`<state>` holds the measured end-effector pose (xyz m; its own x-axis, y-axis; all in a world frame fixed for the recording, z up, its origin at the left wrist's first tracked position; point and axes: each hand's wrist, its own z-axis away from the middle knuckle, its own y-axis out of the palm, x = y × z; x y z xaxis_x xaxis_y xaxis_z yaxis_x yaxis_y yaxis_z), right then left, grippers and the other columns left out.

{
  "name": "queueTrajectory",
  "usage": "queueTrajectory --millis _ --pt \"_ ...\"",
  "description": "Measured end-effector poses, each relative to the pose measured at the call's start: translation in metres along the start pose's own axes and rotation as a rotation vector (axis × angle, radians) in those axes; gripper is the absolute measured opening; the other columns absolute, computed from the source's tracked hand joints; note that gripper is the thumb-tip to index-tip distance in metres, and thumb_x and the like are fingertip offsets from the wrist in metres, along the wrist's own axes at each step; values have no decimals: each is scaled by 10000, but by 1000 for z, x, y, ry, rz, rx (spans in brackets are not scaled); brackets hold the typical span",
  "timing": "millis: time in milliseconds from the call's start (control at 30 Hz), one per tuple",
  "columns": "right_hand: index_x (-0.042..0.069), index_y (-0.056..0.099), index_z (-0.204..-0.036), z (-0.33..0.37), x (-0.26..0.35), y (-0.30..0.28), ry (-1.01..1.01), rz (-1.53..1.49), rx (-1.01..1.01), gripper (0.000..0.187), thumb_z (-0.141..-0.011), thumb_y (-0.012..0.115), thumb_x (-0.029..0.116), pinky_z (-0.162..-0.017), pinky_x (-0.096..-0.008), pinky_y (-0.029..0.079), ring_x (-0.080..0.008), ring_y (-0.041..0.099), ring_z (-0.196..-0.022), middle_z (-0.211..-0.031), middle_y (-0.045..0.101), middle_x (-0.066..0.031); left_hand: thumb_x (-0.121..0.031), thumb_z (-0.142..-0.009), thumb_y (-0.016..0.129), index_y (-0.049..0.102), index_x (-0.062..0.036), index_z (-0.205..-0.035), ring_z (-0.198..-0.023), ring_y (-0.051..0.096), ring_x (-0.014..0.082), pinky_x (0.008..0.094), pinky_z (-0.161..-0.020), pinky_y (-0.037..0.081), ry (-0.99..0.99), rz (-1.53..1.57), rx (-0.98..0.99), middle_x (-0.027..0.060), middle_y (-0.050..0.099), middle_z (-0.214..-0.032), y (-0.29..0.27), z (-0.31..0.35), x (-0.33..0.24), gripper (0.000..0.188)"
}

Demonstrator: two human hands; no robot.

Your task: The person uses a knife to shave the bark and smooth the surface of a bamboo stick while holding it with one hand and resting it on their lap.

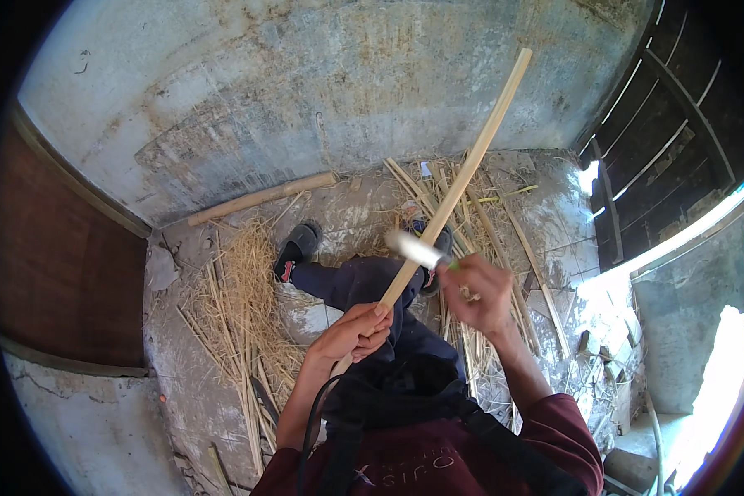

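Observation:
A long, pale bamboo strip slants from my lap up toward the far right. My left hand is closed round its lower part, just above my lap. In my closed right hand is a knife, its broad blade smeared by motion and a bit of green showing at the handle. The blade lies across the strip in this view; whether it touches the wood I cannot tell. Most of the knife's handle is hidden by my fingers.
A heap of thin shavings covers the floor to the left of my legs. More bamboo strips lie to the right. A thick bamboo pole rests near the stained wall. A brown door panel stands at left.

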<state>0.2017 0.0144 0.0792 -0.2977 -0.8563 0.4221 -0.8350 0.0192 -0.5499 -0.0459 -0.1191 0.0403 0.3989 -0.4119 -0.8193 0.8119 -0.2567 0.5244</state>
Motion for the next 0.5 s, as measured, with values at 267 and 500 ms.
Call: queueTrajectory --millis 267,500 --pt "105 788 -935 -4 1 -5 -89 -178 84 178 -810 827 -16 -518 -341 500 -200 658 -598 -822 685 -48 -489 -1162 458 416 -130 -897 -460 309 32 228 -415 280 91 76 61 -74 315 -586 -7 -1 10 449" --pt "111 805 -946 -3 -3 -1 -75 -164 53 185 -789 841 19 -481 -330 461 -177 627 -571 -800 650 -26 -416 -1159 518 428 -143 -930 -478 296 4 196 -409 249 94 5 95 -80 344 -631 -3 5 5 368"
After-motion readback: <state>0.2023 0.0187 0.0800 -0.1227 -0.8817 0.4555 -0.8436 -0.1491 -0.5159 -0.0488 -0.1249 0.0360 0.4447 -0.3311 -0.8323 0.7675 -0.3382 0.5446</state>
